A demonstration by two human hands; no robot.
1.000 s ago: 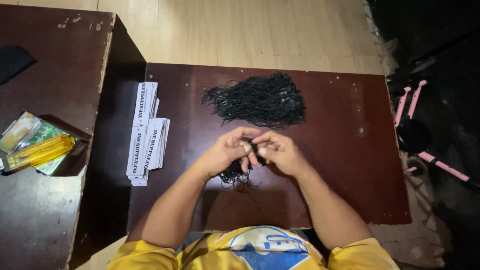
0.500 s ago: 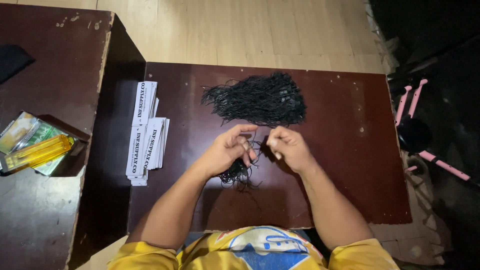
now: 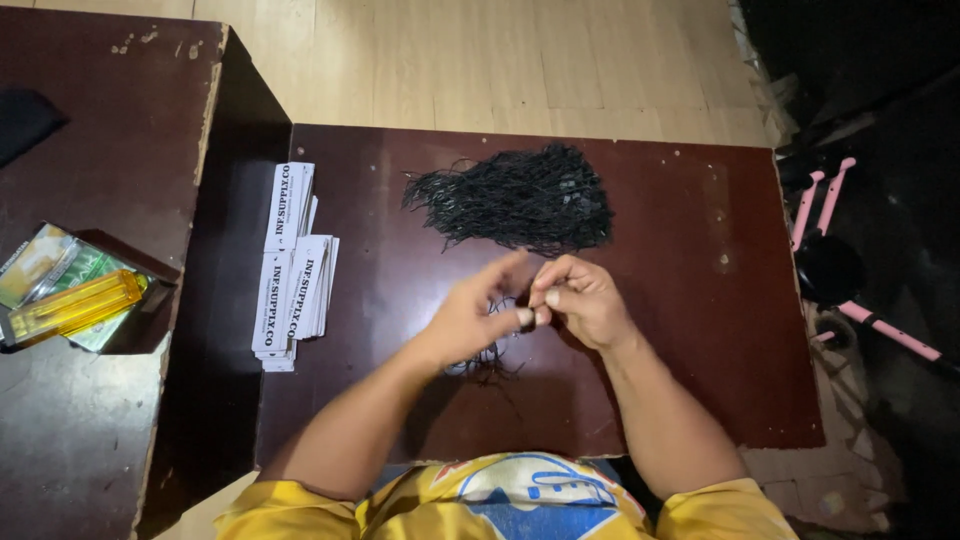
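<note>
Dark wooden table (image 3: 700, 330) under you: your left hand (image 3: 470, 320), fingers half spread, and pinching right hand (image 3: 580, 300) share thin black strings (image 3: 490, 355); any jerk could tangle them.

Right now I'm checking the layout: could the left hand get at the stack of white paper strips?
Probably yes. The left hand is over the brown table, and the white paper strips lie on its own side with only bare tabletop between them.
</note>
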